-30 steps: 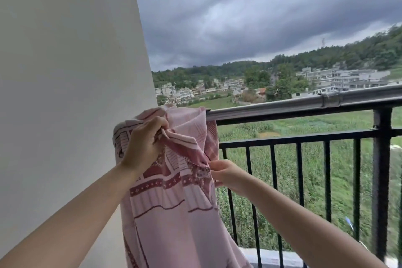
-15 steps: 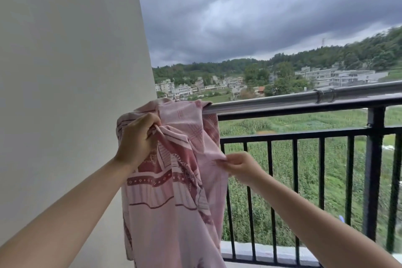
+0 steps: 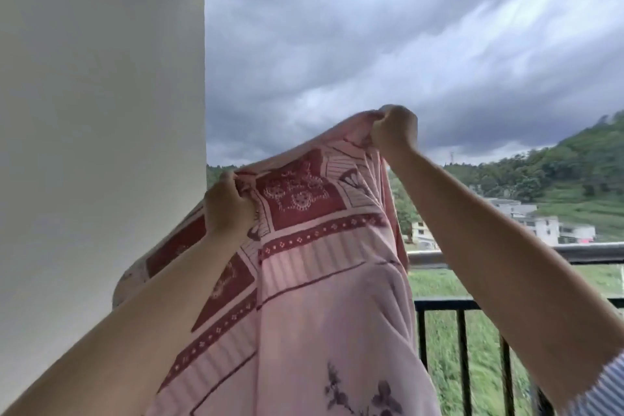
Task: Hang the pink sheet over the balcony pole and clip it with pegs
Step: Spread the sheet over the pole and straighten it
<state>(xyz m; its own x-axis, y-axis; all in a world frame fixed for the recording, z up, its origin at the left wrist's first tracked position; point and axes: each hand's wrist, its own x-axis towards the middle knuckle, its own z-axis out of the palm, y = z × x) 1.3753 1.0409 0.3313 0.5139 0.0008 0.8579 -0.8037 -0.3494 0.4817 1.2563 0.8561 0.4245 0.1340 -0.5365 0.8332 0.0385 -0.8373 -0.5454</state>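
Note:
The pink sheet, patterned with dark red squares and borders, is lifted high in front of me and hangs down across the middle of the view. My left hand grips its top edge near the wall. My right hand is raised higher and clenches the same edge further right, so the edge is stretched between them. The silver balcony pole runs along the railing top at the right, below both hands; its left end is hidden behind the sheet. No pegs are visible.
A white wall fills the left side, with a ceiling slab above. Black railing bars stand below the pole at the right. Beyond lie green fields, buildings, a wooded hill and dark clouds.
Both hands have lifted the sheet's top edge well above the pole and spread it apart; before, the sheet lay bunched over the pole's left end. The camera has tilted upward.

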